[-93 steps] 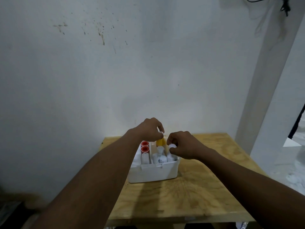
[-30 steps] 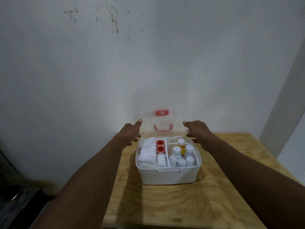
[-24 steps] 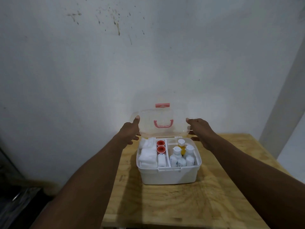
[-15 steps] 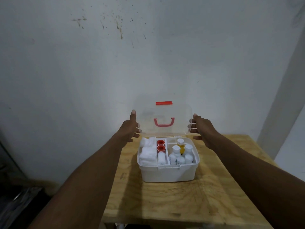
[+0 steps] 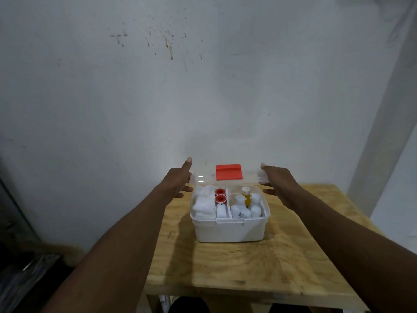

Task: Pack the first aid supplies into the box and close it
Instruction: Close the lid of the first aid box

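Observation:
A white first aid box (image 5: 230, 231) stands on the wooden table (image 5: 259, 267). Inside it lie white gauze pads (image 5: 203, 205) on the left, red-capped tubes (image 5: 220, 195) in the middle, and several small white bottles (image 5: 244, 207) plus a yellow one (image 5: 247, 196) on the right. Its clear lid (image 5: 225, 176) with a red latch (image 5: 228, 172) hovers tilted forward over the back of the box. My left hand (image 5: 178, 179) grips the lid's left end and my right hand (image 5: 276, 179) grips its right end.
A stained white wall rises right behind the table. A white pillar (image 5: 392, 109) stands at the right. Dark clutter lies on the floor at the lower left (image 5: 27, 267).
The lid, upright behind the box with its handle facing me, has swung forward and down over the box in both hands. Earlier still, both hands were arranging bottles inside.

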